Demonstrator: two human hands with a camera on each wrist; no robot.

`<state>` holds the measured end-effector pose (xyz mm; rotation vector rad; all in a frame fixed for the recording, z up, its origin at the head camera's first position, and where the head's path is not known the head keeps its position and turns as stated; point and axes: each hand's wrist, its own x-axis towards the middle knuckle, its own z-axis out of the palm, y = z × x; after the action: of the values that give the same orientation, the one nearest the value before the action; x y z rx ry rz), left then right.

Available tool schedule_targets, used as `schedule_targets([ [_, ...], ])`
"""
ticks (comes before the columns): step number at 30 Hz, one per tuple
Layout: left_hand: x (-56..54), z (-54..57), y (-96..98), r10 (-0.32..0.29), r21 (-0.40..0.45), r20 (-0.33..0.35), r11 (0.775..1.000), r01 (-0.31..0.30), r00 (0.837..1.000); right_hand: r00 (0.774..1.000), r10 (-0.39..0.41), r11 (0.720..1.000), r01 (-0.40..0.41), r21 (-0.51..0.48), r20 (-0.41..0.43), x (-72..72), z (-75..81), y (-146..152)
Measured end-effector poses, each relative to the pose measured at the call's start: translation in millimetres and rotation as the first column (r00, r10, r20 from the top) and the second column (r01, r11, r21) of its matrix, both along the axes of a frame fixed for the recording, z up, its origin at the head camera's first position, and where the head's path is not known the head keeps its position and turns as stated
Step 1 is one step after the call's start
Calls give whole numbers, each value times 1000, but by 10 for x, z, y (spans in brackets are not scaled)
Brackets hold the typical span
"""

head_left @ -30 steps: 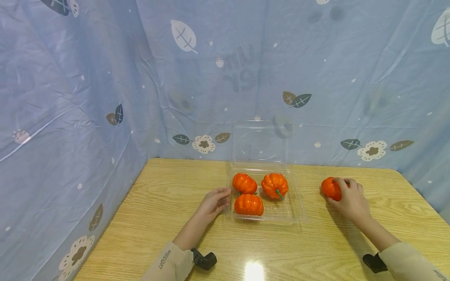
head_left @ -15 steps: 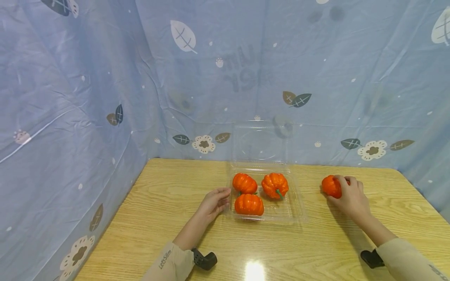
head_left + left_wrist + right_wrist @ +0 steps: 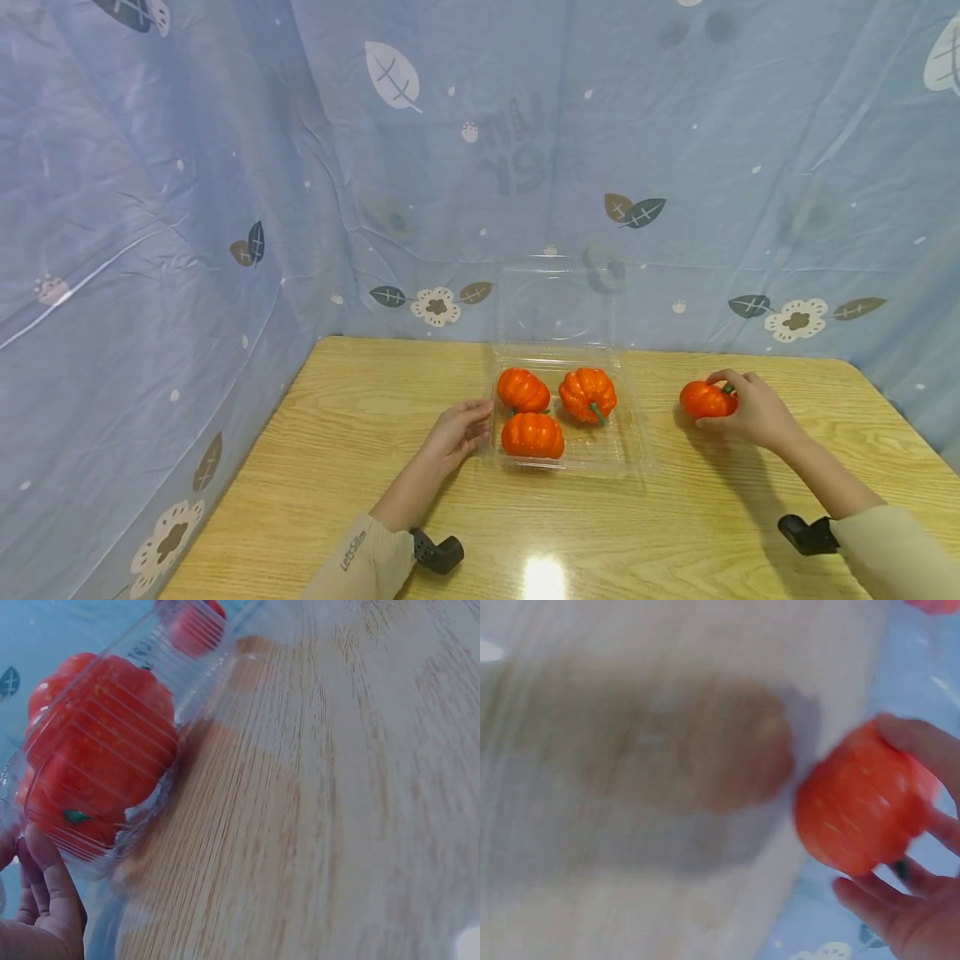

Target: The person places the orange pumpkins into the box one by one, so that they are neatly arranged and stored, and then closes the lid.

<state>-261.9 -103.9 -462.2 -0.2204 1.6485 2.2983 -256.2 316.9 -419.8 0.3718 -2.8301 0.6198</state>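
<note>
An open clear plastic clamshell container (image 3: 600, 454) stands on the table with three small orange toy pumpkins in it; one pumpkin (image 3: 587, 395) is at its back right. Two more, a back-left pumpkin (image 3: 522, 390) and a front-left pumpkin (image 3: 532, 436), lie along its left side. My left hand (image 3: 455, 435) pinches the container's left rim between thumb and fingers, as the left wrist view shows. To the right of the container, my right hand (image 3: 757, 412) grips another orange pumpkin (image 3: 862, 802) between thumb and fingers. Its green stem shows, and it appears raised off the table.
The clear lid (image 3: 555, 308) stands up behind the container, close to the blue patterned curtain (image 3: 420, 167). Curtain also borders the wooden table (image 3: 360, 400) on the left. Black wrist devices show at the left sleeve (image 3: 438, 554) and right sleeve (image 3: 810, 533).
My right hand has turned the pumpkin, bringing its green stem into sight, and shifted it slightly left. The right forearm has swung a little outward. My left hand and the container stay put.
</note>
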Motion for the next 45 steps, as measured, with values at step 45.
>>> schedule_targets([
  [45, 2, -3, 6, -1, -9, -12, 1000, 1, 1000, 928, 363, 932, -361, -42, 88, 236, 756, -906],
])
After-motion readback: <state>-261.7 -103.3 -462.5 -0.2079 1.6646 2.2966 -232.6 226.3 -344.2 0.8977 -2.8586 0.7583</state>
